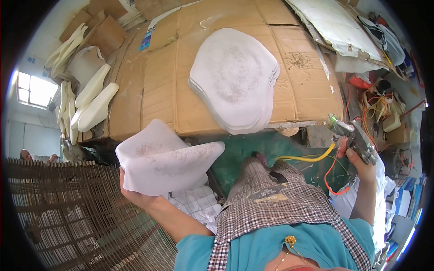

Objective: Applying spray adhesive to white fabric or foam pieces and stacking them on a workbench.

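My left hand is closed on the near left edge of a thin white cushion-shaped sheet. The sheet is bent into a fold and its upper face is speckled reddish-brown. It is held off the near left side of the table; part of my fingers is hidden behind it. My right hand grips a metal spray gun with a green nozzle end, off the table's near right corner. A yellow hose and an orange hose run close by it. Between the hands, farther off, lies a stack of matching white sheets, the top one speckled too.
Brown cardboard covers the table. Pale foam pieces stand at its left end. A slatted rack fills the lower left. Tangled hoses and cords hang at the right, below a shelf. The floor is green.
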`<state>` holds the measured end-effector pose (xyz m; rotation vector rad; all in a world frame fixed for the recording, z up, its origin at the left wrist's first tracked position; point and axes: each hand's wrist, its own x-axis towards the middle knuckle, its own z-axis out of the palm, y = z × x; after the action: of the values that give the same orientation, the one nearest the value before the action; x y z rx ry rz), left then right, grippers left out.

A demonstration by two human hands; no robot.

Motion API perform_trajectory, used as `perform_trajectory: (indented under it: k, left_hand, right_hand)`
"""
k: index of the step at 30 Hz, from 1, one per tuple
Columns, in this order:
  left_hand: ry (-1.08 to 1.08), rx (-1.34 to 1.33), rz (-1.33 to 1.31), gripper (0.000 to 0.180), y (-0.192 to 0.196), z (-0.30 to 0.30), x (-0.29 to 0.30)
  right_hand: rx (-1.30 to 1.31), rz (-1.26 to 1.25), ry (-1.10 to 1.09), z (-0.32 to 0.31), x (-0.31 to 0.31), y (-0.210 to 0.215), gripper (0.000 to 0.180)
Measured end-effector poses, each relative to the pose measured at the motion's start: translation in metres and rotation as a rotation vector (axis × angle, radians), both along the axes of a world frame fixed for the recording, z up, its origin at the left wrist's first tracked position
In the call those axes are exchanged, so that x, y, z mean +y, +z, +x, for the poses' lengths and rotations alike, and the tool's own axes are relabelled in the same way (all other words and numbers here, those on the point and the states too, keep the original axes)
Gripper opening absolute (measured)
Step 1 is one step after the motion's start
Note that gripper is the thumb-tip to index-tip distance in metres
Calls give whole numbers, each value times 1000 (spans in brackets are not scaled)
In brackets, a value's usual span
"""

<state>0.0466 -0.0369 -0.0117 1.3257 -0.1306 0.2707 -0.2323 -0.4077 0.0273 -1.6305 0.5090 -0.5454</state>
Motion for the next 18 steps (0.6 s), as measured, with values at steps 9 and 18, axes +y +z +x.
perform_trajectory:
  k: [9,18]
  left_hand:
    - [-89,316,-450,38,3,5,2]
    - [103,292,-471,31,10,-3,1]
  right_hand:
    - [163,-1,-65,-29,-20,7,27]
    - [299,-307,-134,86,-125,-87,27]
